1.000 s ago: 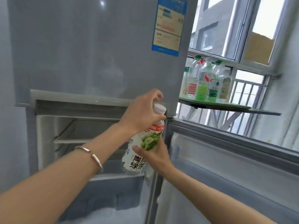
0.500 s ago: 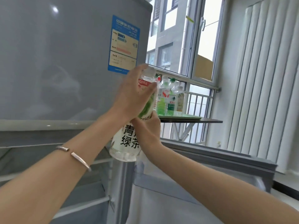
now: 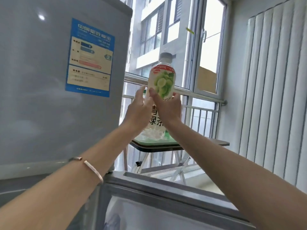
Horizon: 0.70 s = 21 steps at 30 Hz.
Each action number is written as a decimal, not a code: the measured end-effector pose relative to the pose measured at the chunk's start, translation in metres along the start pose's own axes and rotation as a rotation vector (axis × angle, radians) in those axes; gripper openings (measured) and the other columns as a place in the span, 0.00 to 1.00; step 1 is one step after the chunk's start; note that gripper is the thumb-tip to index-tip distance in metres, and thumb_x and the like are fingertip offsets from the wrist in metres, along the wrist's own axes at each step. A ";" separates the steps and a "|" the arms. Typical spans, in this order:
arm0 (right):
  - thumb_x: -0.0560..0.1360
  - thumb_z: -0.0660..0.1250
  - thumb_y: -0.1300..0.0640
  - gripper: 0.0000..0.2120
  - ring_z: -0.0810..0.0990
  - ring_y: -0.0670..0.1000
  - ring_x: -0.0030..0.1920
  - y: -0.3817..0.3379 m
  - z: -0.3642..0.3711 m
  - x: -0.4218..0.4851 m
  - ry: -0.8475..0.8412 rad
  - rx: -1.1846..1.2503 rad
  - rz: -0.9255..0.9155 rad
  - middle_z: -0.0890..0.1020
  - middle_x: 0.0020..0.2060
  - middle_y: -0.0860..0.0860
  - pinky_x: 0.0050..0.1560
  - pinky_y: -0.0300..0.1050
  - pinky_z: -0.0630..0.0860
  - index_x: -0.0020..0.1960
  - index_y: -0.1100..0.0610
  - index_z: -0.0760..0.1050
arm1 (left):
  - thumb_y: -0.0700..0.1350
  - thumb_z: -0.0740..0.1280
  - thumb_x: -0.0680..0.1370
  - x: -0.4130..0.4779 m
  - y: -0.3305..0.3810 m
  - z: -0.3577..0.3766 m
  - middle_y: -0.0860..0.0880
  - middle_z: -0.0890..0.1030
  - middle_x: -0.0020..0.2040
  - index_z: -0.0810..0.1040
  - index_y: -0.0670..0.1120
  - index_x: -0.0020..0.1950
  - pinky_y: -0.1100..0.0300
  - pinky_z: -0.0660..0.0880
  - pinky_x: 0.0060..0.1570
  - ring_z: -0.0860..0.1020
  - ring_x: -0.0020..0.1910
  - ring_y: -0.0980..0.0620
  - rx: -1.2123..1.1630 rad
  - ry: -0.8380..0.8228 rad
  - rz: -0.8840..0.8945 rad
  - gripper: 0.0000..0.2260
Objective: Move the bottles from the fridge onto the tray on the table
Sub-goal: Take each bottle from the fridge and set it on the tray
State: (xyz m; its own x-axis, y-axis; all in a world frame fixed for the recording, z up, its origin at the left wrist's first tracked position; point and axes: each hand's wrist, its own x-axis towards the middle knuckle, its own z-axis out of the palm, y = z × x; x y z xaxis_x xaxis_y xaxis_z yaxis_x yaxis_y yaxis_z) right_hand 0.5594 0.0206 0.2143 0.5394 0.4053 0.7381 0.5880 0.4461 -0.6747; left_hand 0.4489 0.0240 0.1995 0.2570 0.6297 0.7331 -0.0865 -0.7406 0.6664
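Note:
A grape green tea bottle [image 3: 163,80] with a white cap stands upright in the air, and my right hand [image 3: 167,110] is wrapped around its middle. My left hand [image 3: 137,110] sits against the bottle's left side with its fingers stretched out and loose, not gripping. Behind and below the bottle, the green tray [image 3: 169,143] lies on a dark folding table [image 3: 207,144] by the window. The bottle and my hands hide whatever stands on the tray. The grey fridge [image 3: 49,97] fills the left side.
The open lower fridge door [image 3: 166,186] juts out below my arms, between me and the table. A window with a metal railing [image 3: 202,95] is behind the table. White vertical blinds [image 3: 274,97] cover the right wall.
The bottle has come out of the fridge and risen toward the tray side. My left hand has slipped off the cap and opened; my right hand now holds the bottle alone. The view swung right.

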 end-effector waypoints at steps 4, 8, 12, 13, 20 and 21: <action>0.63 0.73 0.35 0.38 0.82 0.52 0.49 0.039 0.024 0.025 -0.046 0.010 0.058 0.82 0.51 0.50 0.53 0.53 0.80 0.63 0.55 0.67 | 0.44 0.69 0.75 0.019 -0.040 0.010 0.46 0.71 0.71 0.54 0.55 0.78 0.49 0.77 0.57 0.76 0.61 0.49 0.097 -0.104 -0.140 0.36; 0.65 0.74 0.37 0.36 0.81 0.51 0.48 0.077 0.041 0.033 -0.143 -0.040 0.045 0.80 0.49 0.47 0.51 0.49 0.79 0.63 0.55 0.67 | 0.36 0.71 0.74 0.029 -0.073 0.018 0.45 0.73 0.68 0.52 0.53 0.78 0.61 0.77 0.43 0.76 0.55 0.50 0.117 -0.141 -0.213 0.40; 0.67 0.73 0.38 0.32 0.79 0.50 0.48 0.098 0.049 0.044 -0.167 -0.030 0.063 0.78 0.48 0.47 0.47 0.43 0.72 0.62 0.55 0.69 | 0.36 0.72 0.73 0.040 -0.095 0.023 0.43 0.69 0.72 0.51 0.53 0.79 0.51 0.78 0.56 0.74 0.66 0.45 0.189 -0.084 -0.233 0.42; 0.67 0.73 0.37 0.32 0.79 0.50 0.48 0.101 0.050 0.046 -0.171 -0.025 0.070 0.78 0.48 0.47 0.48 0.44 0.73 0.62 0.55 0.69 | 0.36 0.72 0.73 0.043 -0.097 0.023 0.42 0.70 0.71 0.51 0.53 0.79 0.48 0.77 0.59 0.75 0.65 0.45 0.203 -0.080 -0.235 0.42; 0.65 0.72 0.34 0.35 0.81 0.53 0.53 0.125 0.056 0.051 -0.201 -0.020 0.101 0.82 0.54 0.51 0.52 0.47 0.77 0.63 0.55 0.70 | 0.39 0.74 0.71 0.048 -0.110 0.033 0.42 0.72 0.70 0.54 0.53 0.78 0.45 0.77 0.59 0.75 0.65 0.42 0.280 -0.064 -0.231 0.42; 0.65 0.72 0.34 0.35 0.81 0.53 0.53 0.124 0.055 0.050 -0.210 -0.024 0.096 0.82 0.54 0.51 0.53 0.46 0.76 0.64 0.55 0.69 | 0.39 0.75 0.71 0.048 -0.112 0.033 0.42 0.71 0.71 0.54 0.52 0.78 0.46 0.76 0.60 0.74 0.65 0.42 0.286 -0.059 -0.227 0.42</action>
State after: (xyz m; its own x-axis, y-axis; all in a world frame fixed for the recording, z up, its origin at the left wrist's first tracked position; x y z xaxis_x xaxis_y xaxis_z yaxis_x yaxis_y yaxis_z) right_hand 0.6263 0.1404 0.1680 0.4580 0.6028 0.6533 0.5554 0.3798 -0.7398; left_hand 0.5027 0.1290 0.1553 0.2940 0.7772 0.5564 0.2498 -0.6244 0.7401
